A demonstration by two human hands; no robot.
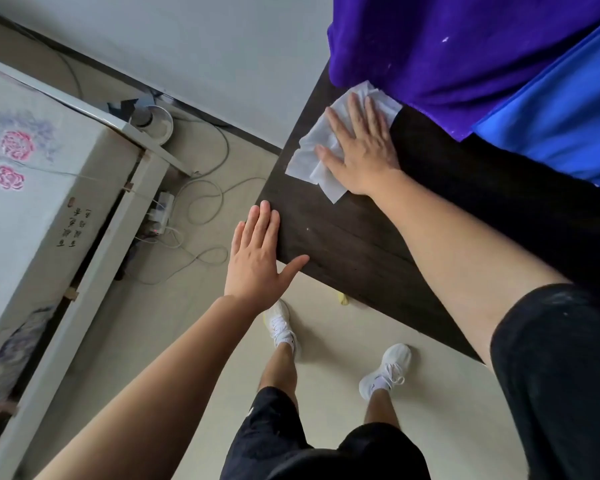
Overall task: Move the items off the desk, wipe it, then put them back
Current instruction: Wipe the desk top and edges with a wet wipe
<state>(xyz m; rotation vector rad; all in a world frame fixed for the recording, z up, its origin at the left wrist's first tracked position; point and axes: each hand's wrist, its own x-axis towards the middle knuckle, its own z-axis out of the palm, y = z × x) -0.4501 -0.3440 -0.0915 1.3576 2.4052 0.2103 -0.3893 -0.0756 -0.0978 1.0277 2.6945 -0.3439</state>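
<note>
— Where is the wipe to be found?
— The white wipe [310, 161] is seen spread flat on the dark desk [343, 237], toward one o'clock in the view, close to the desk's left edge. It is pressed down by the right hand [361, 154], whose fingers are held straight and spread; nothing is gripped.

— And the other hand?
— The left hand [257, 261] is laid at the desk's near corner, at seven o'clock from the wipe. Its fingers are kept straight and together, the thumb is spread along the edge, and nothing is held.

— What else is there?
— A purple cloth [447, 57] is draped at one o'clock from the wipe, its hem touching it, with a blue cloth [551, 116] beside it at three o'clock. A small yellow object [343, 298] is glimpsed under the desk's edge, possibly a rag. A power strip [160, 216] is seen on the floor at nine o'clock.
</note>
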